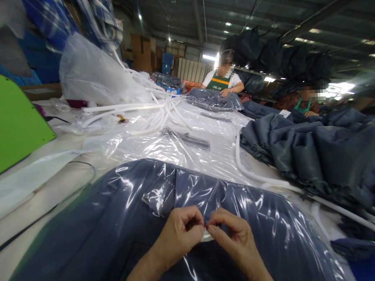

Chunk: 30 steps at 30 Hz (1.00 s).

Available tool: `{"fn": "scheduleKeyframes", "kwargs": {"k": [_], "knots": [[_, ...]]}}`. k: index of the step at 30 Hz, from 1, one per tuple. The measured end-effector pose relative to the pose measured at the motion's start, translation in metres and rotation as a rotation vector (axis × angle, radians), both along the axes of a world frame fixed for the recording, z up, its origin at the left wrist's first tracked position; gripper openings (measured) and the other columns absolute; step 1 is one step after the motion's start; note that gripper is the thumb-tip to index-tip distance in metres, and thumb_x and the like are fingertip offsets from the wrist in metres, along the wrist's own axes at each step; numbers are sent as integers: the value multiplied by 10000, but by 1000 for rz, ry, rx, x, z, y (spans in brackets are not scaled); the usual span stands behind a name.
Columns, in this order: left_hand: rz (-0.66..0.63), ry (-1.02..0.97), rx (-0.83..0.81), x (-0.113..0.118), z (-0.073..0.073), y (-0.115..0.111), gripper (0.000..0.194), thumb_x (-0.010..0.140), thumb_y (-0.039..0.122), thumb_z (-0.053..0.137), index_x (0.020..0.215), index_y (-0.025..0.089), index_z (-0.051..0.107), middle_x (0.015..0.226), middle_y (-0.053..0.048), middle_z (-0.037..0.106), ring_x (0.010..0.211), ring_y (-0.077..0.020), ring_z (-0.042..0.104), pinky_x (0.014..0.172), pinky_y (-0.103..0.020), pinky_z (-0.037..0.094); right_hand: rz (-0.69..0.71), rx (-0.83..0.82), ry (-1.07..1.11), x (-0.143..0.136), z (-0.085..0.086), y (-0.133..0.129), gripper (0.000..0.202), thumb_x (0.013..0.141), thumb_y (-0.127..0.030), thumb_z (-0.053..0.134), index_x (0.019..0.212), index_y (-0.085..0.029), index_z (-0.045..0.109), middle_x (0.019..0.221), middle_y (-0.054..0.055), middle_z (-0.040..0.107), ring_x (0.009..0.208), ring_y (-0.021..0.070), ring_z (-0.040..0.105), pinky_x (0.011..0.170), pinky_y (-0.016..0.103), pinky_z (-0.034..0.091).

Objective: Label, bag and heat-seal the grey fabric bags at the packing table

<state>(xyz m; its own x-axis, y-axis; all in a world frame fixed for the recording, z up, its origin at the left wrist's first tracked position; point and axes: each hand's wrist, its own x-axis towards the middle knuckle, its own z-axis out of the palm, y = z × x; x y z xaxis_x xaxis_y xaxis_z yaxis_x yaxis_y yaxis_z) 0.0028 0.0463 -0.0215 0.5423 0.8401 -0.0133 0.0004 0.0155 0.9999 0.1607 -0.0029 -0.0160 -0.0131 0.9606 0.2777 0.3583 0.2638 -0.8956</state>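
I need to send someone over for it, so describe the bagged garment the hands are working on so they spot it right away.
Start at the long white table beside the green machine. At its near end lies a dark blue garment in a clear plastic bag, with the left hand and right hand pinching its top. Unlike the loose grey pile on the right, it is flat and glossy.

Open table strip [45,194] left of bagged cloth [116,228]. Green machine [10,124] blocks far left. Dark cloth pile [317,154] (big) fills right side. White tubes [161,112] block middle back.
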Motion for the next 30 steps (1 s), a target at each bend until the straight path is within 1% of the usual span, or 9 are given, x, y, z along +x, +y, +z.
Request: {"fn": "scheduleKeyframes", "kwargs": {"k": [2, 6, 9, 11, 14, 16, 20, 24, 30], "knots": [[53, 0, 36, 1, -3, 0, 147, 662, 281, 522, 614, 143, 544, 529, 35, 461, 501, -85, 393, 471, -204, 300, -44, -22, 24, 0, -2, 0, 181, 801, -278, 620, 642, -193, 609, 631, -21, 558, 604, 109, 514, 574, 215, 389], [245, -82, 199, -1, -9, -3, 263, 825, 307, 533, 1006, 128, 599, 611, 36, 543, 494, -88, 479, 470, -191, 385, -269, -88, 195, 6, -10, 3, 207, 774, -369, 673, 663, -195, 655, 621, -24, 563, 583, 104, 489, 550, 214, 383], [326, 28, 606, -6, -12, -14, 166, 879, 177, 488, 965, 136, 623, 688, 0, 599, 564, -98, 555, 534, -198, 458, -444, -85, 386, 8, -16, 6, 243, 710, -433, 738, 697, -195, 691, 630, -13, 603, 593, 116, 513, 556, 218, 412], [309, 164, 928, -9, -16, -26, 195, 883, 103, 452, 924, 120, 641, 789, -50, 648, 697, -137, 608, 646, -244, 506, -482, -81, 452, 8, -18, 7, 254, 681, -441, 762, 698, -196, 697, 639, -10, 620, 603, 121, 529, 566, 221, 427], [259, 305, 1316, -10, -30, -46, 251, 883, 64, 413, 940, 90, 657, 900, -92, 686, 846, -210, 617, 768, -340, 515, -427, -109, 461, 4, -17, 7, 230, 694, -425, 757, 696, -204, 693, 625, -21, 612, 572, 105, 507, 547, 213, 412], [254, 340, 1470, -9, -41, -55, 266, 884, 51, 402, 890, 81, 666, 891, -94, 692, 864, -223, 611, 793, -357, 504, -360, -103, 403, 2, -16, 5, 206, 717, -408, 739, 695, -208, 690, 625, -25, 604, 569, 100, 497, 545, 211, 402], [267, 379, 1540, -5, -53, -61, 287, 898, 46, 391, 820, 88, 664, 854, -88, 690, 844, -214, 609, 779, -350, 492, -272, -63, 199, -3, -14, 1, 184, 773, -368, 675, 680, -210, 686, 629, -28, 582, 583, 96, 498, 545, 203, 389], [252, 397, 1579, -8, -51, -62, 327, 916, 51, 353, 841, 92, 669, 876, -94, 705, 871, -214, 625, 774, -341, 497, -222, -63, 91, -7, -11, -2, 185, 796, -347, 633, 685, -209, 687, 622, -27, 599, 577, 96, 522, 542, 197, 398], [121, 377, 1620, -9, -49, -62, 273, 892, 46, 407, 875, 91, 676, 924, -94, 726, 920, -206, 667, 798, -309, 540, -202, -123, 79, -6, -10, -3, 192, 787, -360, 633, 707, -196, 689, 649, -6, 648, 601, 123, 569, 557, 215, 433]]}}
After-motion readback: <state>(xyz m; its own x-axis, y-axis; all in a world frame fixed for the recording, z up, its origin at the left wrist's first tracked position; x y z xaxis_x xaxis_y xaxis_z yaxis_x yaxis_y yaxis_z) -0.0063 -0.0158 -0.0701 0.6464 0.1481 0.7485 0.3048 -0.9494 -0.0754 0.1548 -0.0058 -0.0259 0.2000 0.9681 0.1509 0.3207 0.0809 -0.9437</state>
